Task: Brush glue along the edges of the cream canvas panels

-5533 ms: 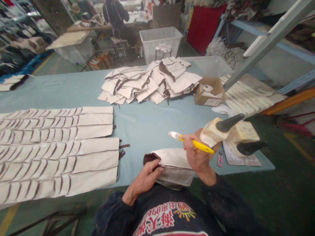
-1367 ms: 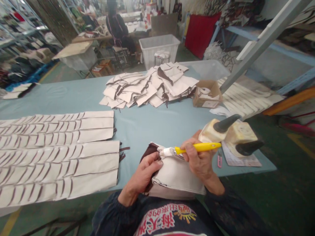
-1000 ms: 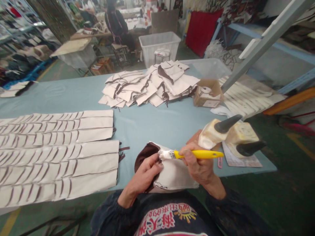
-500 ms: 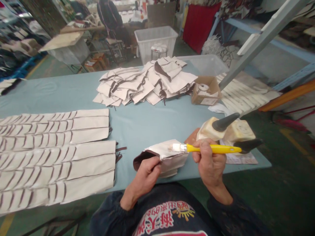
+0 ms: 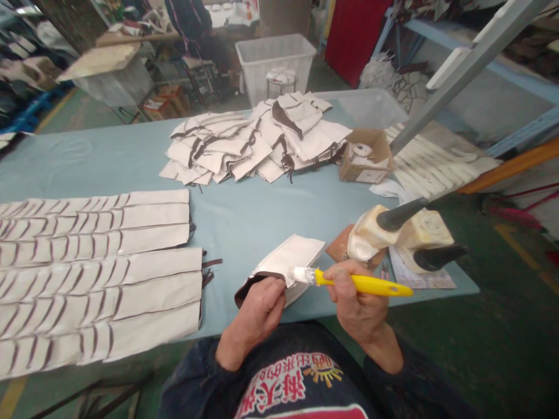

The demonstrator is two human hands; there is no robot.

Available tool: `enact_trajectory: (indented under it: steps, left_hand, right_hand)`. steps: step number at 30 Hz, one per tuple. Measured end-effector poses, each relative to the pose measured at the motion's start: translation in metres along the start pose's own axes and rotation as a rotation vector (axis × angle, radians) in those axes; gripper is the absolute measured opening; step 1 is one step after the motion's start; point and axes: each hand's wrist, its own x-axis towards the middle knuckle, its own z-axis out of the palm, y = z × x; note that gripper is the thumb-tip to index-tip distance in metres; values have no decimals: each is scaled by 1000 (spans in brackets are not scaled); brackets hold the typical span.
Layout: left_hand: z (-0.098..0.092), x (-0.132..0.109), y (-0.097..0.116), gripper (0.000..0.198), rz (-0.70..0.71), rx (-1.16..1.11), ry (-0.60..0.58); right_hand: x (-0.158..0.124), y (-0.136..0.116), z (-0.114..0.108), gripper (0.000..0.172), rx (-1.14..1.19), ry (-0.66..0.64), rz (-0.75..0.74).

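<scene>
My left hand (image 5: 254, 319) grips a folded cream canvas piece (image 5: 288, 262) with dark brown edging, low on the pale blue table (image 5: 262, 215). My right hand (image 5: 358, 304) holds a yellow-handled paintbrush (image 5: 362, 284). Its white-coated bristles touch the piece just beside my left thumb. Right of my right hand sits a cream, crusted block with dark conical spikes (image 5: 393, 230), close to my knuckles but apart from them. Part of the piece's underside is hidden by my left hand.
Long striped cream strips (image 5: 96, 279) lie in rows on the table's left. A heap of cream pieces with brown straps (image 5: 248, 145) lies ahead. A cardboard box (image 5: 365, 157), a paper sheet (image 5: 419, 276) and a grey ladder rail (image 5: 476, 70) stand right; a white bin (image 5: 273, 61) stands beyond.
The cream piece has turned, its flap now rising up and to the right. The brush has swung down at its handle end, its bristles back on the piece. The view has shifted slightly.
</scene>
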Motion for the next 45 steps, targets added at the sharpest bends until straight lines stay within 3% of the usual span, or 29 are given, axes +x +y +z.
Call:
enact_trajectory:
  steps: [3,5,8,11,15,20,23,26,30,33,37,45]
  left_hand:
    - [1,1,1,26,-21,-70,-2]
    - [1,2,3,26,-63,-137,9]
    - [-3,6,7,27,-245,-269,40]
    - [-12,13,9,24,-430,-508,29]
    - [-21,21,6,28,-582,-870,-35]
    - [-11,24,-19,40,-769,-1152,-19]
    - [-6,14,-39,49,-764,-1134,-17]
    - [-5,-6,-55,57,-729,-950,-69]
    - [2,-28,-68,45,-642,-809,-175]
    - [15,-34,-69,39,-631,-800,-178]
    - [25,-33,-65,27,-630,-802,-154]
    - [31,-27,-52,15,-627,-881,-127]
  right_hand:
    - [0,-6,-1,27,-83,-137,-133]
    - [-3,-7,-4,29,-64,-150,-93]
    - [-6,1,-12,29,31,-60,47]
    - [2,19,-12,21,-54,93,-40]
    - [17,47,14,18,-214,14,-162]
    - [14,82,52,29,-226,-44,-6]
    - [11,98,55,33,-241,-38,32]
    - [13,111,52,37,-265,-20,68]
    - [18,125,54,41,-305,10,109]
    - [20,130,55,43,-319,33,131]
    - [18,117,45,44,-281,65,150]
    - [-21,62,22,33,47,-70,305]
